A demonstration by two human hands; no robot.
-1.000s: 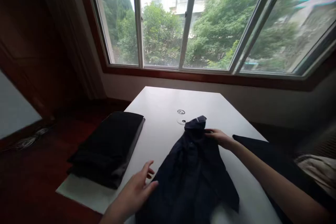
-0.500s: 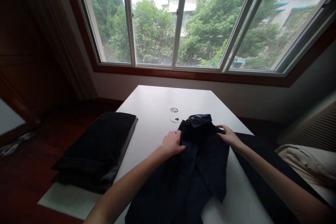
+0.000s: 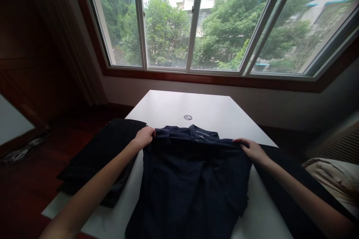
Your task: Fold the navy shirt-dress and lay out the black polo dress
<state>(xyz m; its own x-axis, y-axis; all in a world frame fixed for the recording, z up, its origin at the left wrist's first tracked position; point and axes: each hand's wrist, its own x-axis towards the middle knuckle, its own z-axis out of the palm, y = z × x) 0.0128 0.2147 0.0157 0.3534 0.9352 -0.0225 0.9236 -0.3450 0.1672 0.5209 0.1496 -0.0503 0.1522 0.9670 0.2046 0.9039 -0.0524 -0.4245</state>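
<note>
A dark navy collared shirt (image 3: 193,179) spreads over the white table, its collar at the far edge of the cloth. My left hand (image 3: 145,136) pinches the shirt at its upper left corner, beside a stack of folded black clothes. At the upper right shoulder, my right hand (image 3: 254,151) grips the fabric between thumb and fingers. The cloth is stretched between both hands, and its lower part runs out of view at the bottom.
Folded black clothes (image 3: 98,157) lie on the left of the white table (image 3: 174,102). Dark fabric (image 3: 283,179) lies along the right side, with beige cloth (image 3: 333,175) beyond it. A wide window (image 3: 190,26) stands behind the table; cables (image 3: 25,149) lie on the floor at left.
My left hand has moved left with its side of the shirt, spreading the bunched cloth wide. The right hand stays at the right shoulder. One of two round table marks is now covered.
</note>
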